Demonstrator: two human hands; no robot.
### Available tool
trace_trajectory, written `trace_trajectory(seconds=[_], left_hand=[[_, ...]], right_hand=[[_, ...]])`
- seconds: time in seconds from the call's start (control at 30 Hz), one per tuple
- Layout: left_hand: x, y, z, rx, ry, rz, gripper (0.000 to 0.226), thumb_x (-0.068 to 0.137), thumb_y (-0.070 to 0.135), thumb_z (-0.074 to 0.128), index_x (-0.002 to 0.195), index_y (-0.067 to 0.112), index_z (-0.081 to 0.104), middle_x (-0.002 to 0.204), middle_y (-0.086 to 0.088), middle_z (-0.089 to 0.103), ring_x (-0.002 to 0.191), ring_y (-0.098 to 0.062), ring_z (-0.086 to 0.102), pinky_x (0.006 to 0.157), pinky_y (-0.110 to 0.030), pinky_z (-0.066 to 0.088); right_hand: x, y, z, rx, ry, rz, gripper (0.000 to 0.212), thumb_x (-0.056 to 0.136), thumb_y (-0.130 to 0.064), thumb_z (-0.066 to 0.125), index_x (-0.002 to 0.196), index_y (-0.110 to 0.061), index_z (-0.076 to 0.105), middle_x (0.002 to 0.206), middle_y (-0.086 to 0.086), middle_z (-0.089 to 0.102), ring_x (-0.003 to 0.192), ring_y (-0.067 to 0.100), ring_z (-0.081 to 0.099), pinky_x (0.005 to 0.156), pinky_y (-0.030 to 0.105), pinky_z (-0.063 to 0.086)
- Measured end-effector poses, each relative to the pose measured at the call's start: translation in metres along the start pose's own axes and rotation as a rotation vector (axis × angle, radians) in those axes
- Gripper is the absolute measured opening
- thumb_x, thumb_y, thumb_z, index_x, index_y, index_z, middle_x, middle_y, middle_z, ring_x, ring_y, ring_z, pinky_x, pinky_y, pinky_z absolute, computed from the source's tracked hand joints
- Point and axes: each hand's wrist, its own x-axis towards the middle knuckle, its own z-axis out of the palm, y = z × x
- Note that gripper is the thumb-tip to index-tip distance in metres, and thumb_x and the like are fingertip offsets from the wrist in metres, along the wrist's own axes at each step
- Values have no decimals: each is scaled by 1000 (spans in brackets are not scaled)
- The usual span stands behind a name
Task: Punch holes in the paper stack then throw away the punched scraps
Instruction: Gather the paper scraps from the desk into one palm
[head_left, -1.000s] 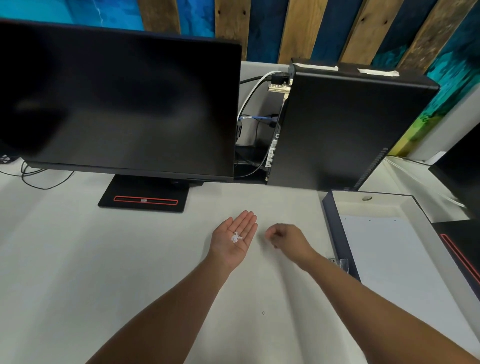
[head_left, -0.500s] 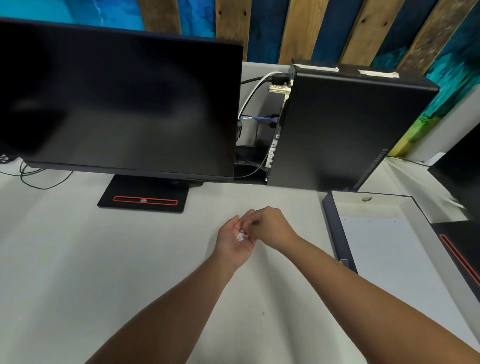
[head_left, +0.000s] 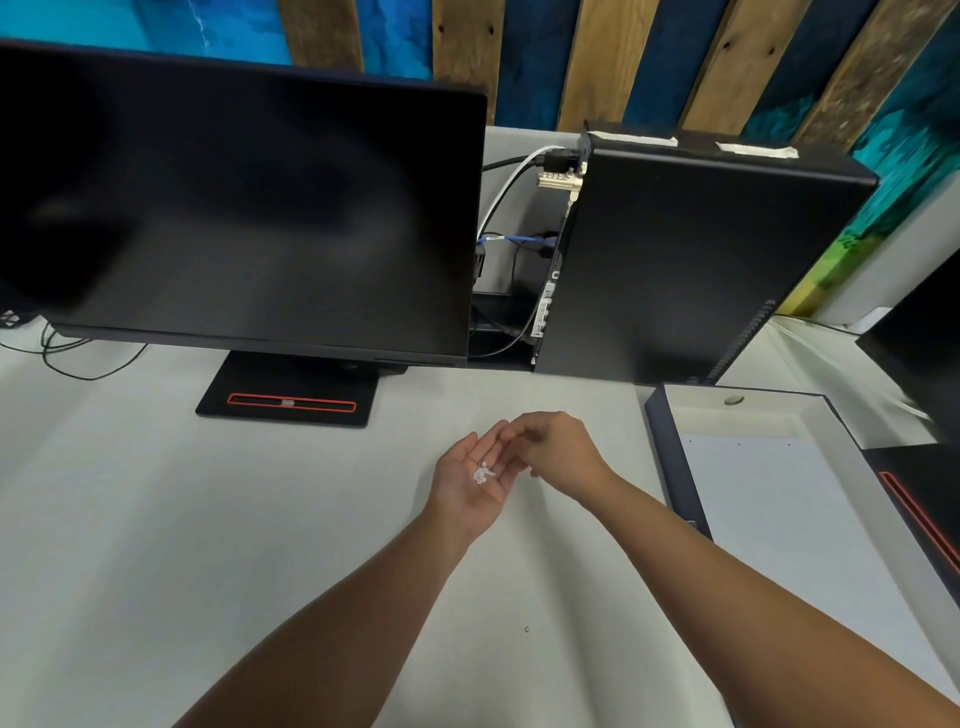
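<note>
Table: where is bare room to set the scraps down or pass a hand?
Bare table left of the left hand, below the monitor stand. A narrower strip between the right hand and the paper tray. Crowded behind, around the cables and the computer tower.

Right hand (head_left: 558, 453) went to left palm (head_left: 470, 478), now lifting off — scraps (head_left: 483, 474) showing again.

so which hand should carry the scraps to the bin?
Left, probably. The left hand is already cupped palm-up with the paper scraps in it; the right hand only hovers at its fingertips. No bin is in view.
</note>
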Motion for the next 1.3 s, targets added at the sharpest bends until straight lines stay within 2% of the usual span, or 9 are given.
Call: trace_trajectory(seconds=[0.1,0.2,0.33,0.47,0.63,0.9,1.0,1.13,1.3], left_hand=[[-1,1,-1,-6,-1,-3,39,101,21,34,109,-4,63,98,-18,74,101,-26,65,85,-35,51],[-3,4,-5,-19,1,-15,39,101,20,34,110,-6,62,104,-19,71,106,-28,63,93,-37,48],[-3,7,-12,-22,7,-13,39,102,20,33,111,-6,61,111,-19,67,110,-29,61,99,-38,45],[-4,8,-15,-25,18,-15,39,102,20,33,111,-6,61,112,-19,67,109,-28,61,100,-38,45],[-5,7,-15,-26,17,-15,39,102,20,33,110,-6,61,111,-19,67,109,-28,61,100,-38,44],[-5,8,-14,-30,4,-11,39,101,20,34,113,-5,61,113,-19,67,109,-28,61,100,-38,45],[-5,10,-14,-35,1,-3,38,101,20,35,112,-6,61,111,-19,68,108,-28,62,98,-38,46],[-4,9,-14,-28,10,-10,38,101,20,34,112,-5,61,111,-18,68,108,-28,62,98,-38,46],[-4,5,-14,-27,16,-21,39,101,20,33,114,-5,60,113,-18,67,110,-28,61,101,-38,44]], right_hand=[[-3,10,-6,59,19,-16,15,84,-6,58,86,-11,73,69,-6,66,61,0,59,54,6,43],[-7,26,-10,58,66,24,15,86,-7,58,88,-8,72,73,-3,66,61,5,58,59,9,45],[-16,59,-2,-192,15,24,18,83,-1,56,85,-5,73,71,-8,61,66,7,55,59,1,38],[-22,93,17,-355,-8,78,20,75,2,50,76,-6,68,73,4,64,71,23,58,61,18,39],[-21,95,29,-396,48,69,18,78,-3,49,82,-7,66,83,7,67,77,25,62,69,30,47],[-18,93,34,-351,60,19,18,87,-10,51,75,-6,63,68,-3,56,68,19,53,59,24,38],[-21,96,35,-347,83,11,28,86,-16,54,60,-7,51,63,5,52,64,22,49,57,27,37],[-28,87,46,-381,71,-33,48,82,-17,58,50,-22,23,59,-6,30,55,8,33,49,17,22],[-23,87,51,-349,88,18,20,82,-8,51,64,-8,57,66,0,51,67,19,45,58,23,31]])
